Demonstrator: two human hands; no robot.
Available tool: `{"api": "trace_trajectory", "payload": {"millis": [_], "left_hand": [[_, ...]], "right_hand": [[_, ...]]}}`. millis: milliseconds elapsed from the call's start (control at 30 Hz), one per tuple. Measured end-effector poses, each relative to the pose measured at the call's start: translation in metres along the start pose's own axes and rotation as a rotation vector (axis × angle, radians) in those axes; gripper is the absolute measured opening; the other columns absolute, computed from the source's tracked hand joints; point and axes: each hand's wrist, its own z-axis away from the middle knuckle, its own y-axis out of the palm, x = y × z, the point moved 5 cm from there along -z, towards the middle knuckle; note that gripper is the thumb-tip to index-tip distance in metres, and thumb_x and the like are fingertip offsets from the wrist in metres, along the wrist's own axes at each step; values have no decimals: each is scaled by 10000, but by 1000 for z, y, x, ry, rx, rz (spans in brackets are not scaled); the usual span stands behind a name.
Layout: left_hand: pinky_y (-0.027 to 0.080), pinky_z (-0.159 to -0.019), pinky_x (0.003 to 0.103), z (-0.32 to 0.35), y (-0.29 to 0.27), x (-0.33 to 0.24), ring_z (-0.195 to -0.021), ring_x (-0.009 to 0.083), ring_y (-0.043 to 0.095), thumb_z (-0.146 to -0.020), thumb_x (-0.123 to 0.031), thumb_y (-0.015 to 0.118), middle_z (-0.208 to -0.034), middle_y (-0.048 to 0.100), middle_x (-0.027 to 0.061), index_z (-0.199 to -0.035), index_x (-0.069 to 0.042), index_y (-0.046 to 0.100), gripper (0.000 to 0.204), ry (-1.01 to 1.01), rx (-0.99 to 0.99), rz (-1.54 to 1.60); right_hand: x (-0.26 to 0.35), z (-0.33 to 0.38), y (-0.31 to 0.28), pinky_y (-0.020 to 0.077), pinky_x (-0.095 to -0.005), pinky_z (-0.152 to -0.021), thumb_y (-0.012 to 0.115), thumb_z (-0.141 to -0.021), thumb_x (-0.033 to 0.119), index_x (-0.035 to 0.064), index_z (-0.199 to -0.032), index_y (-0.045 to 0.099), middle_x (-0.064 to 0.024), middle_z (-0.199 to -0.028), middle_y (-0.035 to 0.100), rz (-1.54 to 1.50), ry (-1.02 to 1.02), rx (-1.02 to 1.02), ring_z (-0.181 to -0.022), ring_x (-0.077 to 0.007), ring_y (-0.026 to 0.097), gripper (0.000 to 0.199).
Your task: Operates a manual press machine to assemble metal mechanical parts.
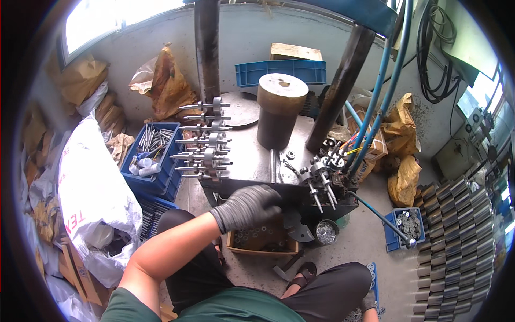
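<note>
Reaching with a partly curled left hand (248, 207) to the front edge of the metal table (247, 150), left of the corner rods (319, 170); cannot tell what's gripped. Holding the right hand (368, 301) low near small metal parts (354, 315), mostly hidden; cannot tell how open.

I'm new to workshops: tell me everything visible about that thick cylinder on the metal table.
The thick cylinder looks metallic: a pale, flat top with a dark hole, a brownish upper section and a darker, narrower-looking lower part. It appears to stand upright on the metal table, between two dark posts. The gloved left hand doesn't touch it.
</note>
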Motion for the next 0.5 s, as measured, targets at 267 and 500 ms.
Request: {"api": "trace_trajectory", "payload": {"millis": [267, 500], "left_hand": [[532, -991, 412, 24, 88, 16, -1105, 339, 683, -946, -278, 675, -1176, 692, 185, -1214, -40, 703, 359, -115, 184, 233], [534, -938, 446, 18, 104, -7, -1029, 357, 687, -985, -350, 644, -1097, 712, 181, -1181, -68, 719, 351, -57, 140, 508]], "right_hand": [[451, 88, -91, 538, -285, -672, 728, -893, 244, 32, -1161, 588, -67, -881, 680, -353, -431, 425, -784, -139, 643, 369], [627, 189, -74, 539, -311, -947, 815, -784, 17, 68, -1348, 522, -60, -1193, 660, -629, -748, 808, -1085, -143, 639, 638]]}}
